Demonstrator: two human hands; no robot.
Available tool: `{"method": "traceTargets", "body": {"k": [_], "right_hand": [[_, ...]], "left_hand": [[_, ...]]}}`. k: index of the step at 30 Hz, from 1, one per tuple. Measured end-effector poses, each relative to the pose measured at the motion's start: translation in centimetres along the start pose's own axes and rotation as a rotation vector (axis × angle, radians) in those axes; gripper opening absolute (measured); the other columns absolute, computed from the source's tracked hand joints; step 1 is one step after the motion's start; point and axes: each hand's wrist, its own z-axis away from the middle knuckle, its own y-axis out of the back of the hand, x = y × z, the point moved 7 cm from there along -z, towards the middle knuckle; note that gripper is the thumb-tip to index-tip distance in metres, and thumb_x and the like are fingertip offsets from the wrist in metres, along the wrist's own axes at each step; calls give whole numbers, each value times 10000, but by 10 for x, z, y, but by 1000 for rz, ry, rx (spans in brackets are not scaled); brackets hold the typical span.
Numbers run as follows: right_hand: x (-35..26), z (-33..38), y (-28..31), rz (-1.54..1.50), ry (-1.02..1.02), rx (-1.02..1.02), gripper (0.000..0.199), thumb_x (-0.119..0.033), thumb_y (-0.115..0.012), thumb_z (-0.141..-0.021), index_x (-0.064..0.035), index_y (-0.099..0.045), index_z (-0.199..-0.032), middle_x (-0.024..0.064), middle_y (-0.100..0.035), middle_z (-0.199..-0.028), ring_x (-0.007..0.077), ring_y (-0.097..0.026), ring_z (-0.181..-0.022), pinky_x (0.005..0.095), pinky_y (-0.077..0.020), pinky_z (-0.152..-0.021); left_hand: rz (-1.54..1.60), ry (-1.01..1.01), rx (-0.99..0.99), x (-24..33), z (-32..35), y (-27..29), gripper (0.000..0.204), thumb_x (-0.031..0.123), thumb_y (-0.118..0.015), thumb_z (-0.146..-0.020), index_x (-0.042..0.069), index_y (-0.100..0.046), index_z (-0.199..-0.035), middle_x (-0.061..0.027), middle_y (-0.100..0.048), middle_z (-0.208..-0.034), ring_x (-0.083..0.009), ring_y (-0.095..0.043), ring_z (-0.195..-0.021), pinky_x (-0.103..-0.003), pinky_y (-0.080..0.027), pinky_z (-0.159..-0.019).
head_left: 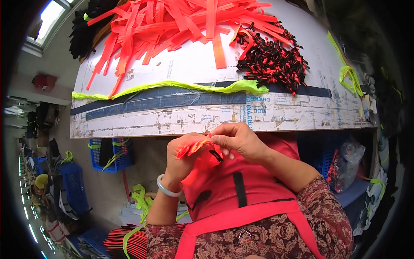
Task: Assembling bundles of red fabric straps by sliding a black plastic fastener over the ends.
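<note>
In front of my chest, just off the table's near edge, my left hand (174,164) is closed round a bunch of folded coral fabric strips (192,149). A small black piece (215,155) pokes out beside the bunch. My right hand (241,140) pinches the end of the coral fabric with thumb and forefinger, close to the left hand. Further loose coral cloth hangs below the hands, against my red apron (224,190).
Across the table (181,121) lie a heap of long coral strips (168,26), a pile of small black-and-red pieces (274,60) and a lime-green strip (172,86). Blue baskets (113,159) stand below on the left. At right is a clear plastic bag (347,164).
</note>
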Motion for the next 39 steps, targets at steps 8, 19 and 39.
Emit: {"method": "traceTargets", "body": {"k": [8,19,39], "right_hand": [[7,6,-16,-62,-37,-84,225,-208,-594,-948,0,-633,-1024,25,-610,-719,60,-572,-569,188,-470,-480],[-19,-3,6,-199,147,10,219,-178,-561,-962,25,-642,-981,56,-633,-691,85,-569,-512,179,-465,-477],[-3,13,-9,53,-3,25,145,-115,-644,-905,26,-617,-929,64,-661,-789,97,-639,-659,221,-536,-602]], "left_hand": [[9,12,-9,-1,1,5,112,26,-655,-849,-15,-689,-948,-98,-683,-897,-140,-636,-772,-241,-499,-673],[-44,132,-91,4,0,6,121,12,-645,-854,-36,-678,-961,-80,-681,-872,-131,-633,-724,-245,-505,-664],[239,317,-53,-32,9,9,130,62,-667,-869,-38,-664,-952,-77,-660,-781,-144,-635,-659,-255,-511,-625]]}}
